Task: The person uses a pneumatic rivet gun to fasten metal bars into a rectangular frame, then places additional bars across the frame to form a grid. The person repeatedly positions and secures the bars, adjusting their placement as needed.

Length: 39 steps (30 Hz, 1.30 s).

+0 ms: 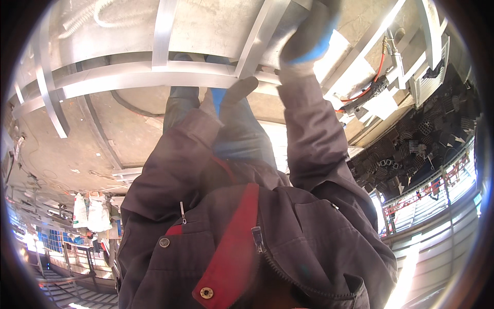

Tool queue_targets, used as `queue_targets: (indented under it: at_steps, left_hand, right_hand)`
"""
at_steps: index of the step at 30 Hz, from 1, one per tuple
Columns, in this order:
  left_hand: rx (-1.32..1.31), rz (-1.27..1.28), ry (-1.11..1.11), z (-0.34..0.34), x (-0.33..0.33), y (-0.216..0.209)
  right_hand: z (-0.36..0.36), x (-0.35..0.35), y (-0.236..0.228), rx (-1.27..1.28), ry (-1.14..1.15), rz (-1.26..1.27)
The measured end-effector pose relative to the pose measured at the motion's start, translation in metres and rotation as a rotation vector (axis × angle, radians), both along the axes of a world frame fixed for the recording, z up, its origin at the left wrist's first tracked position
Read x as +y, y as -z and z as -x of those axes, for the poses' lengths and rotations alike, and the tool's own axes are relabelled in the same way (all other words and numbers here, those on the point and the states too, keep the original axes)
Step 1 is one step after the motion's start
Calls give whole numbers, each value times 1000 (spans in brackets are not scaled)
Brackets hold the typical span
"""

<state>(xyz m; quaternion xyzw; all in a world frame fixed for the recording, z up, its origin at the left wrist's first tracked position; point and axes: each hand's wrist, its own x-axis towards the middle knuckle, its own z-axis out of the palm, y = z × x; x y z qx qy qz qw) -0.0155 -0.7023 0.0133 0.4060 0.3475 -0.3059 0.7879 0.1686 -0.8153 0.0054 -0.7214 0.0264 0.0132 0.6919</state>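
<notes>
A pale metal frame [118, 82] of long bars and crosspieces stretches across in front of me. My left hand [224, 98], in a blue and dark grey work glove, is at the near long bar. Its thumb lies against the bar's near edge, and the bar hides most of the fingers. Farther out and to the right, my right hand [307, 44], gloved the same way, reaches past the long bar beside a slanting crosspiece [262, 38]. Its fingers are smeared near the top edge, so what they touch cannot be made out.
A dark tool with an orange hose [368, 95] lies at the right. Beyond it is a heap of dark grid-like pieces [411, 147]. White sacks [98, 213] hang at the lower left, near railings. A dark cable [131, 107] crosses the floor under the frame. My legs [244, 134] stand close to the frame.
</notes>
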Motion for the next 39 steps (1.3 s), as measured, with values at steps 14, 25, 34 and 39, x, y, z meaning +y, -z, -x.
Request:
queue_targets:
  at_steps: [14,25,34,39]
  left_hand:
    - [9,15,-113,-25,8,-26]
    - [134,248,-404,-14,-3,-15]
    - [139,152,-342,-12,-2,-20]
    - [77,12,-153,-27,5,-34]
  right_hand:
    - [28,-32,50,-305,-240,532]
    - [13,36,-13,145,-229,-116]
    - [-14,43,-21,-187,-271,818]
    - [-23,56,-37,71,-227,550]
